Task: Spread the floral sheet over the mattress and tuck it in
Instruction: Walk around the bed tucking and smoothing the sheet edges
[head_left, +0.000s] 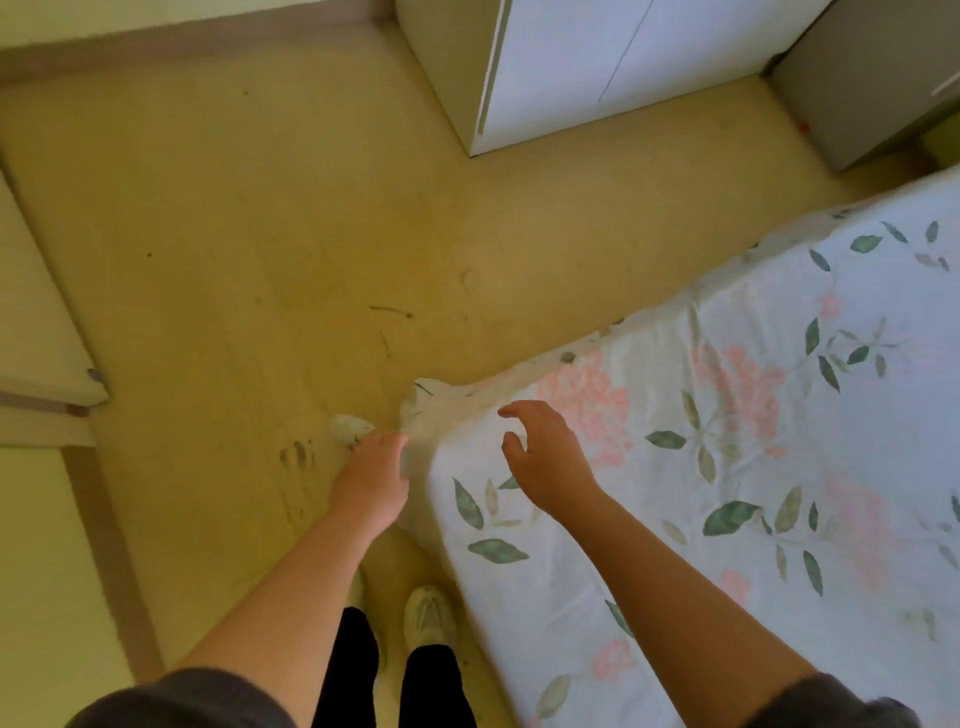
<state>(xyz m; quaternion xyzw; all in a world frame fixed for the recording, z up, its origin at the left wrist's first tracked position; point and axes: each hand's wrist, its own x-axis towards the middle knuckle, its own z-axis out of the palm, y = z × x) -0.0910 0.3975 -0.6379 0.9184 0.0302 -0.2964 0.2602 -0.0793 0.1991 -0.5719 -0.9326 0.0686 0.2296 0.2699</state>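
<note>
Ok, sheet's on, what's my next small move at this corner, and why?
Probably push the loose corner fabric under. The floral sheet already lies flat on top, but a bunch of it spills onto the floor at the near corner, right where your left hand is. Your right hand hovers open above, free to steady the top.
</note>
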